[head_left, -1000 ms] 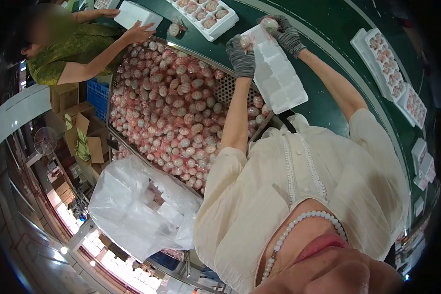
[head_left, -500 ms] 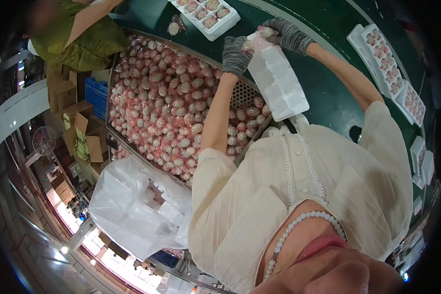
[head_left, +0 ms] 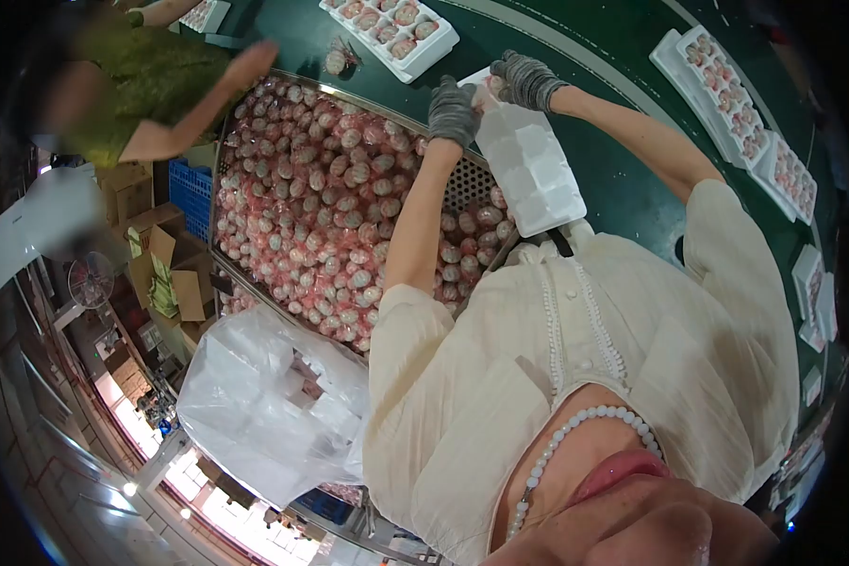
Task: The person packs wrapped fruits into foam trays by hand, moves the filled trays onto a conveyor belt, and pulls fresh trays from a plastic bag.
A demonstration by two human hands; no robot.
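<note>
A white moulded tray lies on the green surface in front of my body, its lower cells bare. Both hands wear grey knitted gloves. At the tray's far left corner is my left hand, its fingers curled round a small wrapped ball. My right hand is closed at the far right corner, over another wrapped ball partly hidden by the fingers. Left of the tray, a metal bin holds many balls wrapped in clear and pink film.
A filled tray and a loose wrapped ball lie beyond the bin. More filled trays line the right side. A co-worker reaches over the bin's far left corner. A plastic bag of white trays is at lower left.
My right hand has moved slightly left and closed in over the tray's far end. The co-worker's arm has swung down towards the bin. The whole view has shifted slightly.
</note>
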